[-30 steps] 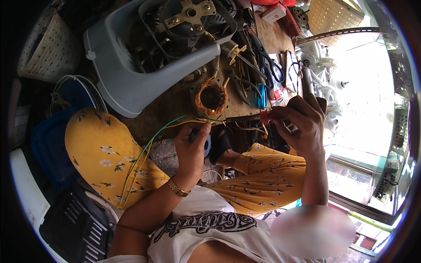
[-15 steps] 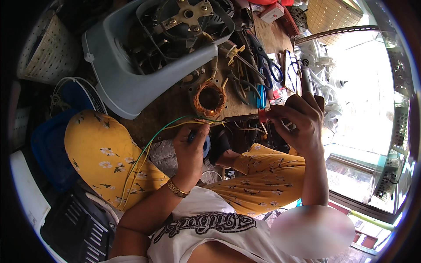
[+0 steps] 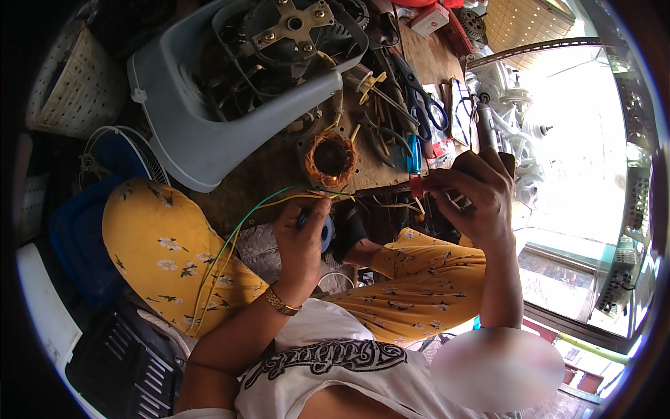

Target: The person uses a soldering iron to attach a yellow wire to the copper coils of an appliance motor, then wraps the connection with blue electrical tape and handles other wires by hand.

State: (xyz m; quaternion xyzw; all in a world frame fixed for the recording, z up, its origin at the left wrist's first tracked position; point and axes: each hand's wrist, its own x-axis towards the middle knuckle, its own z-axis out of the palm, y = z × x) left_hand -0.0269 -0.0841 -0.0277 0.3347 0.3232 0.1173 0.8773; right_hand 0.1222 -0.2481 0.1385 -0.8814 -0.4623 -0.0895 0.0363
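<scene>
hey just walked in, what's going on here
A person sits at a cluttered wooden bench, working with both hands. The left hand pinches green and yellow wires near their ends. The right hand grips a tool with a red part, off to the right of the wires. A copper-wound ring lies on the bench beyond the left hand, beside a grey plastic housing.
</scene>
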